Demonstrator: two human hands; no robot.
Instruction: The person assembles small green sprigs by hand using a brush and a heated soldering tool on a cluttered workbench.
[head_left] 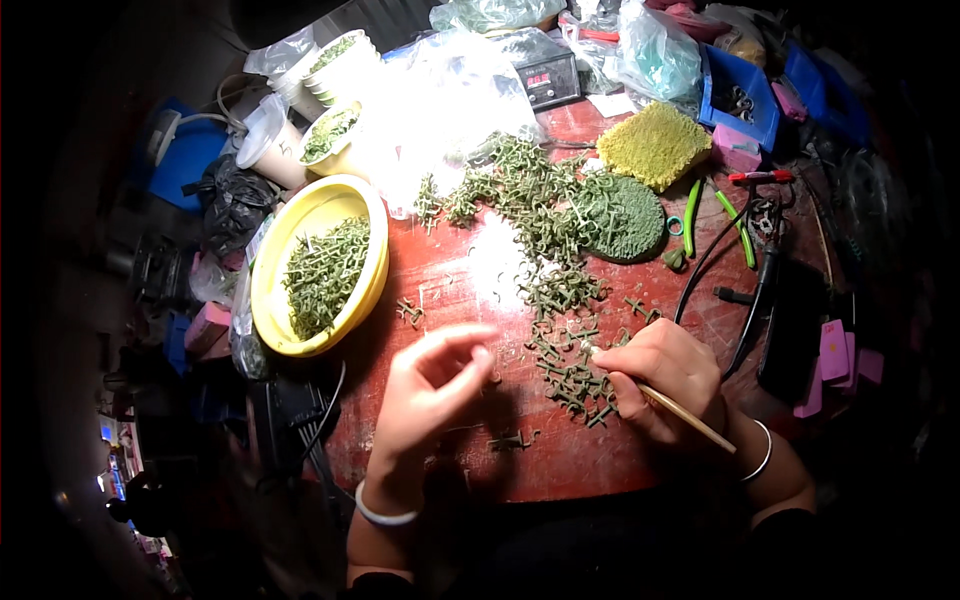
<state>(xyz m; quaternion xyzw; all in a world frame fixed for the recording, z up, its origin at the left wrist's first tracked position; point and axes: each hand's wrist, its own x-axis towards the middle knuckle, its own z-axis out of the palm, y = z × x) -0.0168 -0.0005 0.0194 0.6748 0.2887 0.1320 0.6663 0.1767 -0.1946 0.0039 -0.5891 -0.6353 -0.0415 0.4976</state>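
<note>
My right hand (pixel 670 380) is closed around a thin wooden stick (pixel 690 418), which slants down toward my wrist; its working end is hidden by my fingers. Those fingertips are at the near end of a long heap of small green branched pieces (pixel 575 375). To the left, my left hand (pixel 432 385) hovers over the red tabletop (pixel 400 450) with thumb and forefinger apart, and no piece shows between them. A few loose green pieces (pixel 512 441) lie between my hands near the front edge. Further left, a yellow basin (pixel 373 270) holds many similar green pieces.
A round green textured pad (pixel 625 222) and a yellow sponge-like block (pixel 655 145) sit at the heap's far right. Beyond are plastic bags (pixel 660 50), a box with a red display (pixel 545 75) and blue bins (pixel 740 95). A black cable (pixel 705 260) lies right; pale tubs (pixel 275 145) stand back left.
</note>
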